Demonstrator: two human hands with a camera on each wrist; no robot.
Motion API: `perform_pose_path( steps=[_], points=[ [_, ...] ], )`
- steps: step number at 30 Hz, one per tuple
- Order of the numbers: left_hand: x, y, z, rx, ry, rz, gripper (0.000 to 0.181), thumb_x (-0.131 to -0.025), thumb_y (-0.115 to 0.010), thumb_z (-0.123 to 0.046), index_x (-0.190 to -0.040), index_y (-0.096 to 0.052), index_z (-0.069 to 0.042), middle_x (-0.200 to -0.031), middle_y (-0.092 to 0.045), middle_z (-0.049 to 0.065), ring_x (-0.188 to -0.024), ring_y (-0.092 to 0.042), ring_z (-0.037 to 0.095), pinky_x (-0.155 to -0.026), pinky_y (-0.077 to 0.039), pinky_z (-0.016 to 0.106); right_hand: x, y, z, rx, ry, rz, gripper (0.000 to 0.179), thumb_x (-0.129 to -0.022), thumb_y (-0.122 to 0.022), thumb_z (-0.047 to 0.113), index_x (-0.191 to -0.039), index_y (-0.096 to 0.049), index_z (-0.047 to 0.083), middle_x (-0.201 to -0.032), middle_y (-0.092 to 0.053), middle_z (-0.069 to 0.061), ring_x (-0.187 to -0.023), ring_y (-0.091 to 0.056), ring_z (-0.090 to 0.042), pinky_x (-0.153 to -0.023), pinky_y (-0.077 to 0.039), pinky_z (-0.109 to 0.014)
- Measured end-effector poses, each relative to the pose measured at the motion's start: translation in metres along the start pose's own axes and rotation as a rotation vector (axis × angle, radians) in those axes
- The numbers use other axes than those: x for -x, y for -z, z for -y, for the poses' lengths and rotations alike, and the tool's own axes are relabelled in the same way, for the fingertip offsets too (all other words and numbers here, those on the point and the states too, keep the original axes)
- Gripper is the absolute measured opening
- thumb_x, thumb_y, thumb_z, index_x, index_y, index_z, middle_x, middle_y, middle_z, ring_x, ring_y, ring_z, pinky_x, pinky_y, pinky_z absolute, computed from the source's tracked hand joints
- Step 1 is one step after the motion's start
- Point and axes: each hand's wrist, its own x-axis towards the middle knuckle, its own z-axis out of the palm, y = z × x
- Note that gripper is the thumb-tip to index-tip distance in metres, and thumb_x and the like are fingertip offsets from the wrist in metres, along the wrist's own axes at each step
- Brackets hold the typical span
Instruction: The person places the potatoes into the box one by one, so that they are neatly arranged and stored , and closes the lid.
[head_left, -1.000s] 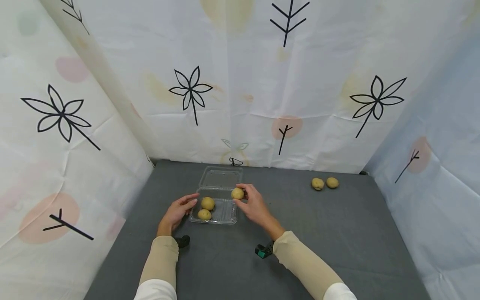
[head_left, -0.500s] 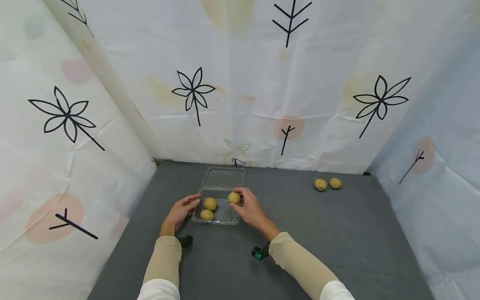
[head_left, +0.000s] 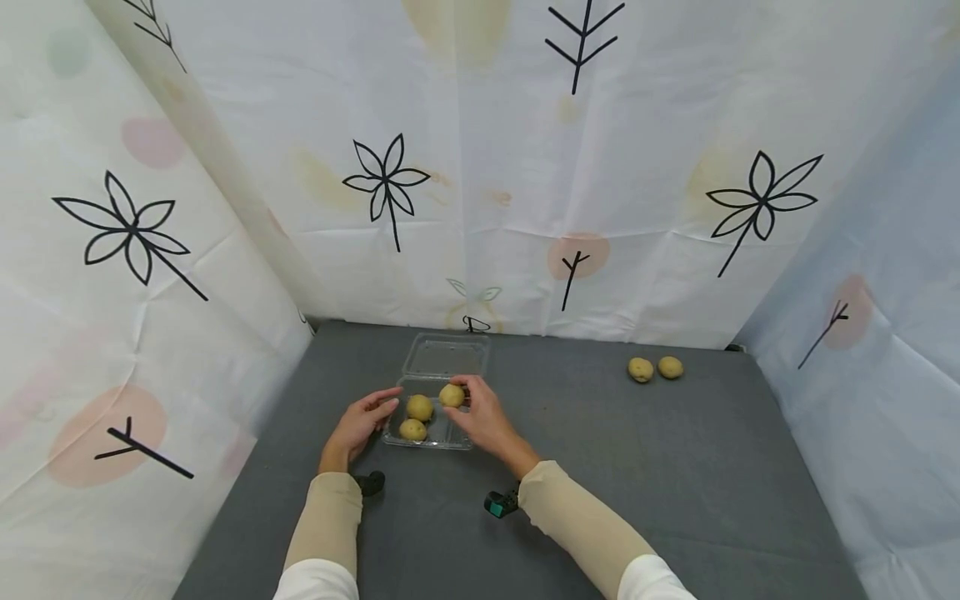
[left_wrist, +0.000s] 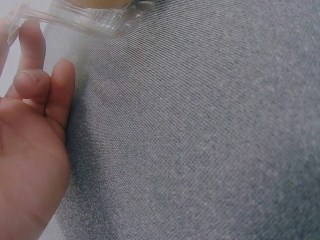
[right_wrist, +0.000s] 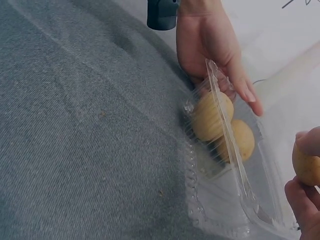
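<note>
Over the clear rectangular plastic box [head_left: 457,435], your right hand [head_left: 486,423] moved left, pinching a round yellow potato [head_left: 452,395]; left hand [head_left: 360,425] loosely spread.

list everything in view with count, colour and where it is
potatoes in container: 2, yellow-brown, left half of the container
held potato: 1, yellow-brown, in the right hand, over the container
spare potatoes: 2, yellow-brown, far right of table
clamshell container: 1, clear, left of table centre, lid open towards the back
table: 1, dark grey, below everything
printed fabric backdrop: whitish with black plant drawings, back and sides
wrist cameras: 2, black, at the wrists
sleeves: 2, beige and white, on the arms
left hand: 1, container's left side
right hand: 1, container's right side
</note>
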Motion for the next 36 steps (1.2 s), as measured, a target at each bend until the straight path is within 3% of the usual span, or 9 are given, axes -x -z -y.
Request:
perform_pose_path(
  steps=[19,28,36],
  points=[
    [0.002,0.0,-0.005,-0.01,0.017,-0.009,0.045,-0.102,-0.064,-0.034,-0.144,-0.06,-0.018,-0.096,-0.06,-0.004,-0.08,-0.053,0.014,-0.073,-0.048,0.027,-0.011,-0.023,-0.001,-0.013,-0.061,-0.015,0.047,-0.095,-0.073,0.012,-0.137,-0.054,0.002,-0.132,-0.057,-0.014,-0.118,-0.061,-0.028,-0.098,-0.055,-0.038],
    [0.0,0.0,-0.002,-0.015,0.025,-0.001,0.045,-0.1,-0.066,-0.036,-0.143,-0.061,-0.02,-0.094,-0.06,-0.001,-0.079,-0.054,0.014,-0.075,-0.049,0.028,-0.011,-0.025,-0.012,0.085,-0.06,-0.048,0.046,-0.094,-0.075,0.016,-0.135,-0.056,0.005,-0.128,-0.06,-0.011,-0.113,-0.063,-0.024,-0.092,-0.056,-0.037],
    [0.001,0.001,-0.003,-0.021,0.023,-0.01,0.045,-0.1,-0.066,-0.036,-0.142,-0.061,-0.02,-0.097,-0.06,0.0,-0.081,-0.053,0.014,-0.077,-0.05,0.029,-0.013,-0.023,-0.016,0.006,-0.103,-0.045,0.05,-0.095,-0.074,0.018,-0.139,-0.055,0.003,-0.128,-0.06,-0.012,-0.113,-0.064,-0.024,-0.091,-0.057,-0.035]
  ],
)
